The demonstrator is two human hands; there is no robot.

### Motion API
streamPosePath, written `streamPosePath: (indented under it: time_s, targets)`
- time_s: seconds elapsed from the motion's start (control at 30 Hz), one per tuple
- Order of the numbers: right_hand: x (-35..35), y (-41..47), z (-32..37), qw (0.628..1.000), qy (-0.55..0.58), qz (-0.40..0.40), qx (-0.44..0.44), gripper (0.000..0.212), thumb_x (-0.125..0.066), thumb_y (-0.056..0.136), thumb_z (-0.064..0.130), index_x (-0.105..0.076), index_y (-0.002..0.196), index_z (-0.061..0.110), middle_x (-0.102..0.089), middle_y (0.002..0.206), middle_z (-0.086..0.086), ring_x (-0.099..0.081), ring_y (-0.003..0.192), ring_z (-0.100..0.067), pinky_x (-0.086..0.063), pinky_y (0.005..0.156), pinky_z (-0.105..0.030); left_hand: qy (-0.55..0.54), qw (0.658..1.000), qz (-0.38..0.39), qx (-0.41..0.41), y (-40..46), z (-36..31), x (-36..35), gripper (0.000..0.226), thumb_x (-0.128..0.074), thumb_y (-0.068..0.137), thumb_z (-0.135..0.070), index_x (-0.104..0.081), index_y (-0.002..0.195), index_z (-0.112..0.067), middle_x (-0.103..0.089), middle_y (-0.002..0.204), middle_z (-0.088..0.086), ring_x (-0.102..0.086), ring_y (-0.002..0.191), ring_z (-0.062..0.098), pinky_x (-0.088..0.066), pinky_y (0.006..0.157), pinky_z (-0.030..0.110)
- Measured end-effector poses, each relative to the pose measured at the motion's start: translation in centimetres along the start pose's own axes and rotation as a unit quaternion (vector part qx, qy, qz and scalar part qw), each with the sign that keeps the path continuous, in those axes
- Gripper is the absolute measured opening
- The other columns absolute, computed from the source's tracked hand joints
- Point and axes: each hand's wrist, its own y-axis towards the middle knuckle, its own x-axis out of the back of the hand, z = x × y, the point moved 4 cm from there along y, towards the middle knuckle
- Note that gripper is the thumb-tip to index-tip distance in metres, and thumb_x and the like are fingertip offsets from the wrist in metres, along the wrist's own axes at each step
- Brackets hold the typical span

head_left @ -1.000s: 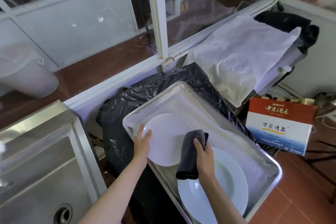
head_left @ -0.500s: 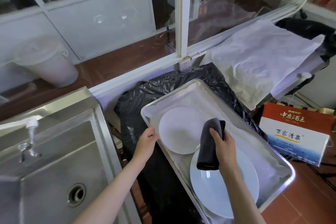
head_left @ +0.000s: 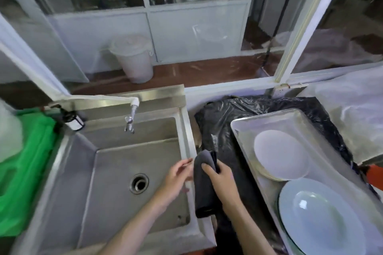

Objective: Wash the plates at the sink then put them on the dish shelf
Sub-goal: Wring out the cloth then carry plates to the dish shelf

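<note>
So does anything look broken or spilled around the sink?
Nothing looks broken or spilled. The steel sink looks dry, and the white plates sit neatly in the metal tray. The right hand holds a dark grey cloth.

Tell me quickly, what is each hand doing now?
Left hand: open, empty, over the steel sink.
Right hand: closed on the dark grey folded cloth.
</note>
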Motion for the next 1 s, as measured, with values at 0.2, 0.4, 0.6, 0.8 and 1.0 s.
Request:
streamPosePath:
  time_s: [0.2,0.4,0.6,0.8,1.0]
  targets:
    - [-12.6,-4.3,-0.1,0.986,-0.061,0.145,0.055,0.018,-0.080,0.090,0.033,-0.076,0.106,0.027,-0.077,0.100,0.005,-0.073,0.093,-0.007,-0.062,0.084,-0.036,-0.134,0.987,-0.047,0.071,-6.4,4.3,8.4,0.040,-0.056,0.097,-0.062,-0.057,0.133,-0.045,-0.074,0.123,-0.012,-0.070,0.112,0.011,-0.056,0.079,0.030]
    - [-19.5,-7.4,-1.5,0.972,-0.112,0.194,0.067,0.039,-0.087,0.082,0.041,-0.073,0.117,0.029,-0.073,0.116,0.008,-0.070,0.104,-0.001,-0.059,0.091,-0.028,-0.212,0.970,-0.087,0.083,-10.2,7.9,14.2,0.034,-0.063,0.096,-0.056,-0.066,0.124,-0.038,-0.078,0.113,-0.006,-0.074,0.106,0.012,-0.057,0.097,0.039]
    - [-21.4,-8.9,-2.4,0.972,-0.063,0.226,0.025,0.052,-0.090,0.076,0.043,-0.074,0.121,0.023,-0.078,0.113,-0.001,-0.075,0.105,-0.019,-0.061,0.094,-0.047,-0.296,0.940,-0.125,0.114,-11.4,11.4,16.9,0.035,-0.051,0.105,-0.041,-0.072,0.123,-0.021,-0.078,0.110,0.005,-0.071,0.099,0.023,-0.060,0.082,0.041]
    - [-22.0,-9.2,-2.1,0.977,-0.043,0.209,0.007,0.016,-0.077,0.094,0.021,-0.076,0.110,0.016,-0.080,0.097,-0.003,-0.077,0.093,-0.018,-0.060,0.079,-0.033,-0.382,0.901,-0.160,0.126,-11.2,12.7,17.3,0.037,-0.046,0.103,-0.033,-0.071,0.120,-0.014,-0.077,0.094,0.006,-0.067,0.091,0.025,-0.052,0.074,0.036]
    - [-19.9,-8.1,-1.7,0.988,-0.036,0.146,0.018,0.022,-0.066,0.102,0.027,-0.067,0.086,0.012,-0.071,0.082,-0.009,-0.064,0.075,-0.017,-0.048,0.066,-0.036,-0.387,0.904,-0.146,0.110,-10.5,11.8,17.1,0.036,-0.048,0.103,-0.035,-0.072,0.118,-0.012,-0.077,0.100,0.012,-0.069,0.100,0.029,-0.054,0.080,0.040]
